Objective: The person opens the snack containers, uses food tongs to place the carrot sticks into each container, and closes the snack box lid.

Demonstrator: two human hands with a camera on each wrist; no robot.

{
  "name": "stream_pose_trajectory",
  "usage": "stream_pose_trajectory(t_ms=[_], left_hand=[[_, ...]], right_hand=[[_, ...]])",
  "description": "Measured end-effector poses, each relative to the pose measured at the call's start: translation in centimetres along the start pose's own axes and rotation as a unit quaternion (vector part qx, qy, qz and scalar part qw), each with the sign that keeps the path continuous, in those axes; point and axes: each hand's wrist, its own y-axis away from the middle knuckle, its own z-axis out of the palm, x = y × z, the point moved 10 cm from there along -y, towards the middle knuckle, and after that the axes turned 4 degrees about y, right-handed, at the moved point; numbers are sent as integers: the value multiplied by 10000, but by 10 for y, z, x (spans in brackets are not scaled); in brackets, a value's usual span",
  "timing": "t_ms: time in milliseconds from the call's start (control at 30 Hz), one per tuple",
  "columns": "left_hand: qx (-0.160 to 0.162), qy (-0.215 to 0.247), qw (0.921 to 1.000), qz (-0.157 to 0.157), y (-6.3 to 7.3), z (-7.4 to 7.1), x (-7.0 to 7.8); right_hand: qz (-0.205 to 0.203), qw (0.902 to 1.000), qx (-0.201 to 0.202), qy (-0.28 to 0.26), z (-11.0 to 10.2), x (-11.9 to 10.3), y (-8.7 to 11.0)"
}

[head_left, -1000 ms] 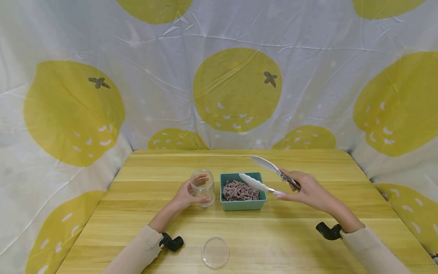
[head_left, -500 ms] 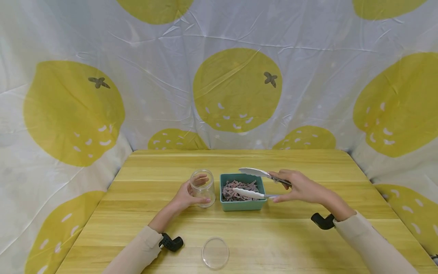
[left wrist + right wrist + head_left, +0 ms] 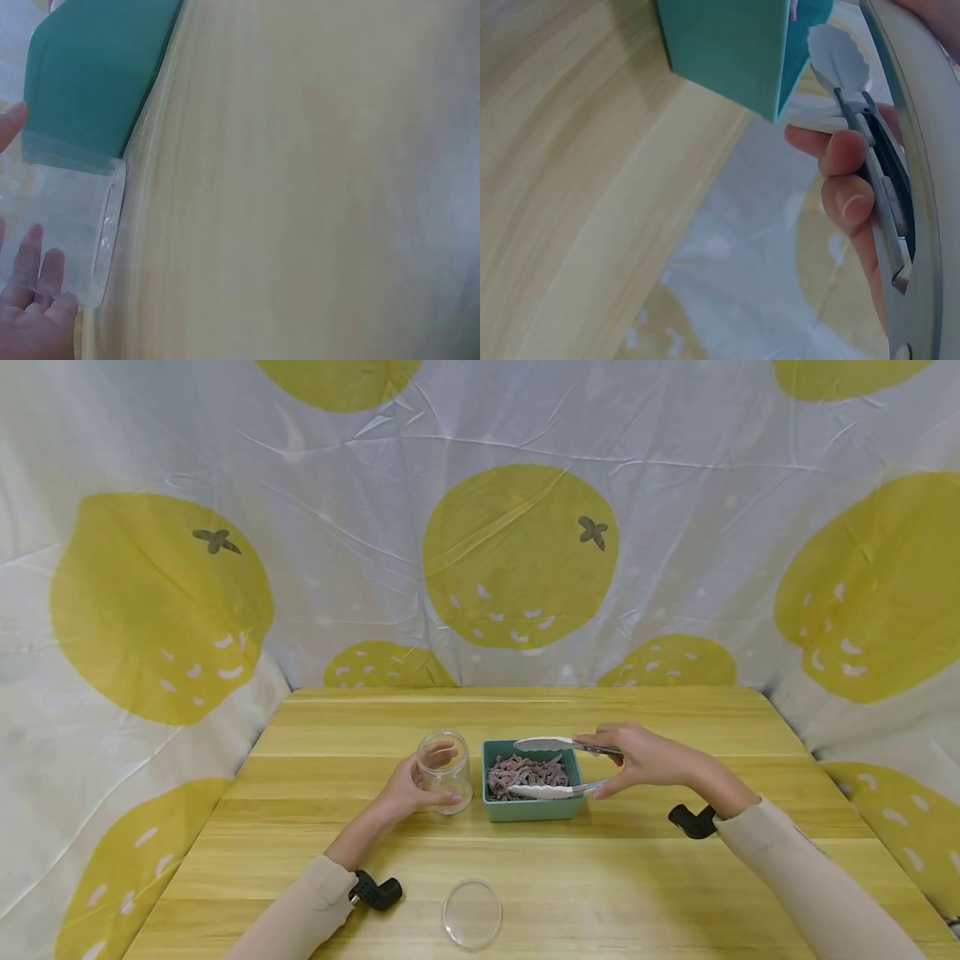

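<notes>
My left hand (image 3: 408, 791) curls round a clear jar (image 3: 453, 781) standing open-topped on the table; in the left wrist view the jar (image 3: 56, 217) lets the fingers show through its wall. Just right of the jar is a teal box (image 3: 534, 811) filled with greyish-purple strips (image 3: 525, 772). My right hand (image 3: 648, 758) grips metal tongs (image 3: 592, 748) with white scalloped tips. Those tips are spread apart, the nearer one down among the strips and the farther one over the box's back rim. In the right wrist view, fingers wrap the tongs' arms (image 3: 889, 195) beside the box.
A round clear lid (image 3: 472, 914) lies flat near the table's front. The wooden table (image 3: 600, 893) meets a lemon-print cloth (image 3: 517, 435) at the back and sides. Black wrist cameras sit at both cuffs.
The right hand has moved left and the tongs have swung down from above the box, bringing the nearer tip into the strips. The left hand and the jar have stayed put.
</notes>
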Motion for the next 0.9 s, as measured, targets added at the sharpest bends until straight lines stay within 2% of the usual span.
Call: stream_pose_trajectory(t_ms=[433,900], left_hand=[[-11,-48,10000,32,0,1,2],[16,-22,10000,65,-1,0,1]], right_hand=[[-22,9991,-414,-5,9,1,-9],[-36,9991,-415,-44,9,0,-9]])
